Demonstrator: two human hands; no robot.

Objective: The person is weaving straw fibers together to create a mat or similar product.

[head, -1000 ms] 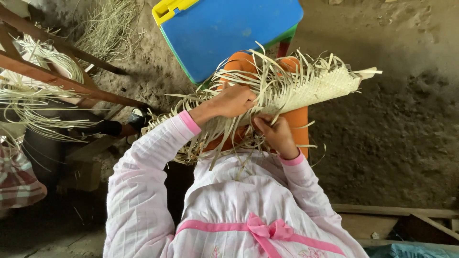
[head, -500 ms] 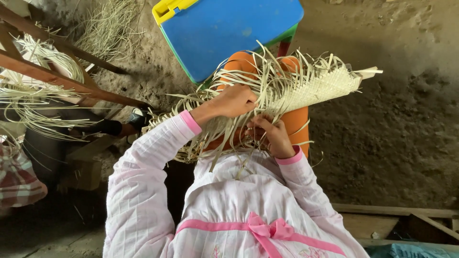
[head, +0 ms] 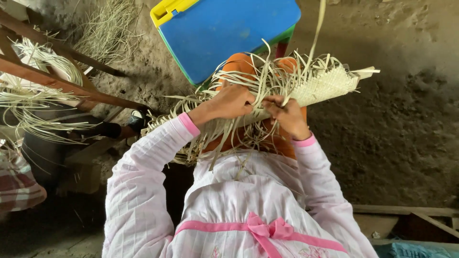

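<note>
What changed: half a second ago the right hand (head: 287,117) sat lower, under the woven mat (head: 325,86). Now it has come up to the near edge of the mat, and one long strip (head: 318,28) goes straight up past the top of the picture. The left hand (head: 232,101) has stayed in nearly the same spot.
Far left: loose pale strips (head: 28,100) hang over brown wooden bars (head: 57,83). A bit of checked cloth (head: 16,184) shows at the edge.
Left hand: it lies flat on top of the loose strips, fingers curled down and closed on them.
Woven mat: a pale mat of flat strips lies across the person's lap. It slants up to the right. The woven part is at the right end, and many loose ends stick out all around.
Right hand: fingertips pinched tight on the long strip, right at the mat's near edge, just beside the left hand.
In the way: the mat and its loose ends hide most of the orange trousers (head: 239,62) and part of both hands' fingers.
Behind: a blue plastic stool (head: 224,28) with a yellow edge stands just past the knees.
Right: bare brown dirt ground (head: 406,134), and a wooden plank (head: 406,210) low down.
</note>
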